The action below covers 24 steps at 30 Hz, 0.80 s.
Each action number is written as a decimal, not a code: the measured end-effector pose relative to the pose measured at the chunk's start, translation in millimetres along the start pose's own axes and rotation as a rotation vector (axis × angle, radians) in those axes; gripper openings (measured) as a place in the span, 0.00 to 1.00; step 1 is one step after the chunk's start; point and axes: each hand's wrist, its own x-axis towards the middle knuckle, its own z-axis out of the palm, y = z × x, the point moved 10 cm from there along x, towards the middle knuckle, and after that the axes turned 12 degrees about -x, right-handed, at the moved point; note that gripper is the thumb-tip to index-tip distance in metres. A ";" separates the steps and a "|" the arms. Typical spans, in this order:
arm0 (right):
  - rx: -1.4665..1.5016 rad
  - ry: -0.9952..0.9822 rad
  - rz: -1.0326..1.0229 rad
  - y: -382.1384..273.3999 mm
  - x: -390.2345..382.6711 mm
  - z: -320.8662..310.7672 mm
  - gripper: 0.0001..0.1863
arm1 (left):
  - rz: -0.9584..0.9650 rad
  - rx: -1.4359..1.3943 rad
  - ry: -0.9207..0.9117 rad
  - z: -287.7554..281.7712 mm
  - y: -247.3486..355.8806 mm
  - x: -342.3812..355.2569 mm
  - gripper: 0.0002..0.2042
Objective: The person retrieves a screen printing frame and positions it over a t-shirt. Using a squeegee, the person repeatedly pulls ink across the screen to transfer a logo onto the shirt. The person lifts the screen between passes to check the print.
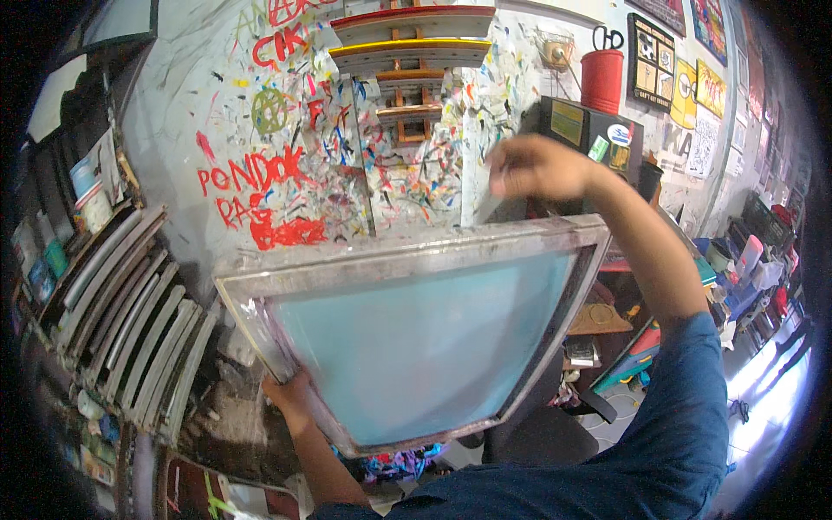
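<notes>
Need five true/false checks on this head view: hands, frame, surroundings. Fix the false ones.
1. The left hand holds the frame at its left side. True.
2. Both hands grip the frame. False: the right hand is raised, apart from it.
3. The frame surrounds a pale blue panel. True.
4. The row of grey frames is at the picture's right. False: the grey frames are at the left.
5. Scissors stand in a red container. True.

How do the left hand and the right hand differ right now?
The left hand grips the side of the framed screen; the right hand appears to hold nothing. The left hand is low and partly hidden; the right hand is above the screen's upper edge, blurred. Both are bare.
</notes>
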 end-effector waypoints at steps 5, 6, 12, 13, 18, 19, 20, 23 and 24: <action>-0.370 0.324 0.362 129.5 125.9 -81.9 0.34 | -0.269 -0.429 -0.035 -15.5 -110.0 56.1 0.19; -0.419 0.325 0.395 162.1 152.0 -82.8 0.33 | -0.369 -0.682 0.080 -36.7 -148.6 71.8 0.21; -0.475 0.319 0.504 245.2 249.1 -60.6 0.35 | -0.233 0.170 -0.125 -85.5 -160.4 68.5 0.37; -0.389 0.340 0.448 241.4 259.0 -52.9 0.33 | -0.249 0.204 -0.037 -96.1 -143.5 62.1 0.35; -0.130 0.552 0.337 246.8 272.9 -50.5 0.24 | -0.318 0.287 0.248 -117.4 -117.8 54.5 0.27; 0.001 0.543 0.245 252.5 285.4 -50.7 0.18 | -0.301 0.249 0.232 -116.9 -122.0 57.3 0.26; -0.038 0.551 0.287 261.7 284.1 -52.8 0.17 | -0.284 0.210 0.215 -117.2 -127.0 59.1 0.26; 0.026 0.582 0.315 252.1 289.5 -44.1 0.15 | -0.279 0.343 0.282 -159.7 -143.7 66.5 0.20; -0.028 0.638 0.261 251.2 290.4 -56.7 0.17 | -0.325 0.387 0.293 -161.8 -151.9 66.0 0.23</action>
